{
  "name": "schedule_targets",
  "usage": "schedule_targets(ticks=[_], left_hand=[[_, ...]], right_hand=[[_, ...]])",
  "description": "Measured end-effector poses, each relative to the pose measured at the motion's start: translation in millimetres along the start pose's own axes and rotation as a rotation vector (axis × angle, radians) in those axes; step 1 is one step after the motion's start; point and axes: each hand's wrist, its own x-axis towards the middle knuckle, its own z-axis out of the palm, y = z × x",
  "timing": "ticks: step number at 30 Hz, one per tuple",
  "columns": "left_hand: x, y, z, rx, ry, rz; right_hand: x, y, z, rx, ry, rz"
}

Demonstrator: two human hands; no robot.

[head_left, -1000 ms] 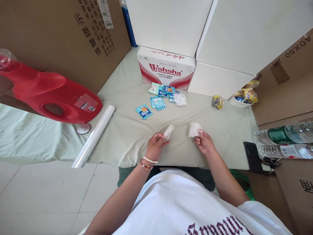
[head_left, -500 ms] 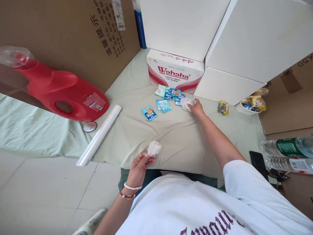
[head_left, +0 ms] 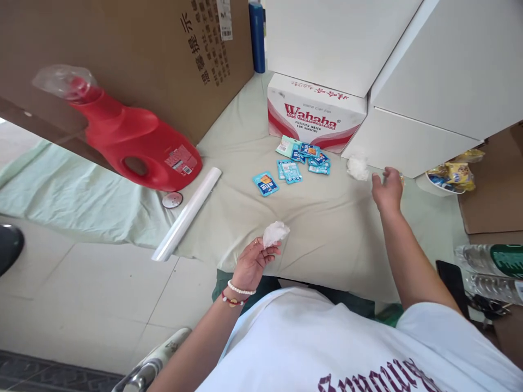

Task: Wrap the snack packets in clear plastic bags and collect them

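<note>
In the head view, my left hand (head_left: pixel 253 264) pinches a crumpled piece of thin, whitish clear plastic (head_left: pixel 275 233) above the front edge of the cloth. My right hand (head_left: pixel 387 190) is at the right, thumb and fingers apart, holding nothing that I can see. A small yellow packet (head_left: pixel 402 179) lies just behind its fingers, mostly hidden by them. Left of that hand, a second wad of crumpled plastic (head_left: pixel 358 167) rests against the foot of the white cabinet. Several small blue sachets (head_left: pixel 291 171) are scattered in front of the Wahaha carton (head_left: pixel 316 111).
A red detergent bottle (head_left: pixel 143 144) stands at the left beside a white roll (head_left: pixel 188 215) and a small round disc (head_left: pixel 172 200). On the right are a white bowl of packets (head_left: pixel 445 188), a black phone (head_left: pixel 451 280) and plastic bottles (head_left: pixel 496 260). White cabinets (head_left: pixel 429 71) rise behind.
My right hand has let go of the second plastic wad, now farther right by the cabinet, and moved right towards the yellow packet. My left hand still holds its plastic. The view has shifted.
</note>
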Motion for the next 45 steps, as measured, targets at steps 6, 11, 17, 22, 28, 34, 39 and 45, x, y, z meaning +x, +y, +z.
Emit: schedule_targets(ticks=[6,11,17,22,28,34,39,45], left_hand=[[1.4,-8.2,24.6,0.018,-0.054,-0.067],[-0.9,-4.6,29.2,0.130,-0.096,-0.112],[-1.9,-6.4,37.4,0.116,0.005,-0.095],[10.3,-29.6,63.9,0.206,-0.084,-0.065],[32.7,-39.8,60.8,0.178,-0.027,-0.010],[23.2,-36.3,51.6,0.095,-0.075,-0.049],[13.9,-25.5,47.6,0.023,-0.111,-0.104],[15.7,-22.5,36.3,0.118,-0.008,-0.042]], right_hand=[[-152.3,-43.5,21.3,0.463,-0.641,-0.025],[-200.9,-64.6,47.5,0.654,-1.069,0.032],[-205.8,-52.5,50.5,0.350,-0.755,-0.151],[-231.6,-53.2,48.1,0.398,-0.759,-0.261],[-229.6,-36.6,32.0,0.736,-0.654,0.357],[-225.9,-18.6,12.5,0.818,-0.559,0.510],[-219.1,-13.1,8.6,0.890,-0.483,0.552],[-207.5,-1.6,3.2,0.695,-0.461,0.422]])
